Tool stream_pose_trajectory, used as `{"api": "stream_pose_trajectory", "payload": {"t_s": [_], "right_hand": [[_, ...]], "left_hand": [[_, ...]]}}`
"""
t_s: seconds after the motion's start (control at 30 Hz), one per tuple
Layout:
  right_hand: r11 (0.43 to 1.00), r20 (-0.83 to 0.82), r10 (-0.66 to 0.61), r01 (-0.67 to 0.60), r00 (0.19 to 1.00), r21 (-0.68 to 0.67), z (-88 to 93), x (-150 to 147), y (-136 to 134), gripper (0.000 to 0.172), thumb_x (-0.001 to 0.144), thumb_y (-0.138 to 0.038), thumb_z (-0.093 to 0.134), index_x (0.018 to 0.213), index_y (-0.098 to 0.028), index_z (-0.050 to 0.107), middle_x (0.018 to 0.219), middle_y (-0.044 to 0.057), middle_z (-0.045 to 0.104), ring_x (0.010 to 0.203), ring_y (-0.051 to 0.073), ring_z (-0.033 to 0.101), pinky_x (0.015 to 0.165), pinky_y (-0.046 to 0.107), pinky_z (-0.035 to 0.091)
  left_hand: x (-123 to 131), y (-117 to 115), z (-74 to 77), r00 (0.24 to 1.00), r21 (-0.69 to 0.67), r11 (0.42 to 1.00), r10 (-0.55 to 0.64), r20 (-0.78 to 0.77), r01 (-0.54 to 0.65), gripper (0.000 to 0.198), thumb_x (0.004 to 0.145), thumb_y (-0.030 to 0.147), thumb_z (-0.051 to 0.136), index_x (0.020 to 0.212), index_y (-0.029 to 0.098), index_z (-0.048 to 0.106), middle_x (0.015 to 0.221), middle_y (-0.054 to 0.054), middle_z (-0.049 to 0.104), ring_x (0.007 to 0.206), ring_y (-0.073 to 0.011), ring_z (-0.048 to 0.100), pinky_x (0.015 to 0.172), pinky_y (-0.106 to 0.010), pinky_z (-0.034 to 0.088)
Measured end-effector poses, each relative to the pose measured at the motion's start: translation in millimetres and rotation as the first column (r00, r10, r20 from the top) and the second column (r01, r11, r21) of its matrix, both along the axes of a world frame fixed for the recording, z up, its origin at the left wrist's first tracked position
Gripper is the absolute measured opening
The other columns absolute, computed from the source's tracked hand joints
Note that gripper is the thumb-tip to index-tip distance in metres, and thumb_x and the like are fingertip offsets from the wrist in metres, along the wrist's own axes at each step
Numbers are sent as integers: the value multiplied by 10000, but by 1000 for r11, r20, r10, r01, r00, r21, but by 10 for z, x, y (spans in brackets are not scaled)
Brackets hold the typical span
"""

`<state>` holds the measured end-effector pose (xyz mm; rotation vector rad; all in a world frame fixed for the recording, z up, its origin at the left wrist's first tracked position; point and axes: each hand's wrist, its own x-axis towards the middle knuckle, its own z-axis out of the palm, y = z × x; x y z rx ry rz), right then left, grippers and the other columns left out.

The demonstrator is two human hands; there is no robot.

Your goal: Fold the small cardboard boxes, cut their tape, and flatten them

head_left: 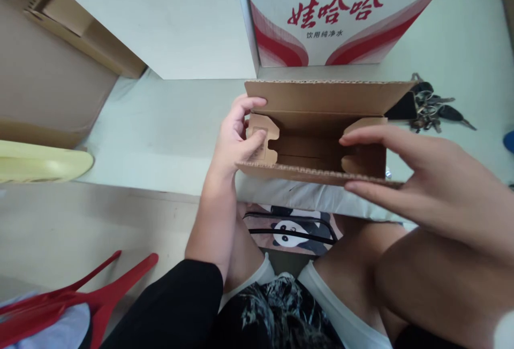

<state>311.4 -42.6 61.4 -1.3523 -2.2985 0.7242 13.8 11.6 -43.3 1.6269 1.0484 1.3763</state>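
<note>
Cardboard box (pixel 309 148), far flap (pixel 327 97) raised, is at the counter's (pixel 172 129) near edge, your left hand's (pixel 236 140) grip holding its left end, your right hand's (pixel 433 177) its right, seemingly positioning the 2 end flaps (pixel 271 157), so the next move calls for steady walls.

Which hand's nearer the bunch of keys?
Right. The right hand is at the cardboard box's right end, just on the wearer's side of the bunch of keys; the left hand holds the far left end.
</note>
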Motion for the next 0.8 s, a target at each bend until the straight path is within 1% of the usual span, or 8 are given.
{"api": "stream_pose_trajectory", "payload": {"t_s": [0.1,0.23,0.37,0.43,0.5,0.57,0.67,0.8], "right_hand": [[983,-61,-174,177,983,51,-56,-67,69,390,844,-497,696,1125,-226,700,1089,65,774,871,247,710,743,406,586],[942,-121,-282,299,952,153,-216,-107,168,375,786,-458,743,1063,-217,668,1098,103,701,1025,293,675,871,475,584],[917,-186,-351,377,918,129,-454,-40,236,769,653,-564,834,1272,-234,518,1339,154,529,1249,365,591,995,594,566],[927,-231,-317,351,920,128,-533,-3,256,1023,627,-612,855,1456,-294,347,1537,162,374,1399,387,495,1060,626,535],[953,-246,-230,269,942,141,-546,13,267,1116,677,-611,842,1553,-346,204,1641,141,275,1517,379,384,1174,639,448],[977,-199,-168,189,966,94,-496,9,268,1004,744,-572,815,1563,-331,286,1658,138,316,1571,373,327,1229,617,400],[984,-71,-175,172,982,-46,-379,-10,260,681,805,-523,772,1416,-287,585,1653,139,398,1553,396,379,1211,596,442],[989,-30,-121,118,992,-93,-318,36,268,538,848,-534,731,1333,-307,675,1637,91,454,1491,386,479,1224,597,442]], "left_hand": [[30,-32,13,995,-115,993,-3,97,14,514,737,533,865,1147,286,678,1229,-38,641,947,-207,693,818,-334,582],[68,-80,70,956,-213,976,95,276,-36,420,830,619,767,993,255,635,1040,-34,657,971,-228,697,859,-369,571],[90,-83,65,917,-165,984,122,380,-62,534,746,677,820,1023,294,573,1107,-22,616,1139,-236,646,1003,-393,525],[102,-71,49,927,-139,990,88,366,-39,619,687,673,865,1122,345,572,1097,-10,614,1093,-227,643,973,-377,523],[115,-58,43,938,-98,995,58,341,-26,607,726,696,822,1174,368,578,1046,-5,629,1008,-215,645,909,-369,529],[121,-48,51,964,-38,998,50,262,-42,485,802,701,750,1086,324,640,992,-17,638,977,-212,638,919,-377,521],[105,-42,73,991,3,997,74,108,-75,420,845,660,725,816,242,695,934,-46,638,992,-223,626,1003,-394,486],[46,-50,79,997,-96,994,60,55,-55,394,720,594,860,783,234,712,1030,-58,663,1060,-250,623,1021,-404,482]]}}
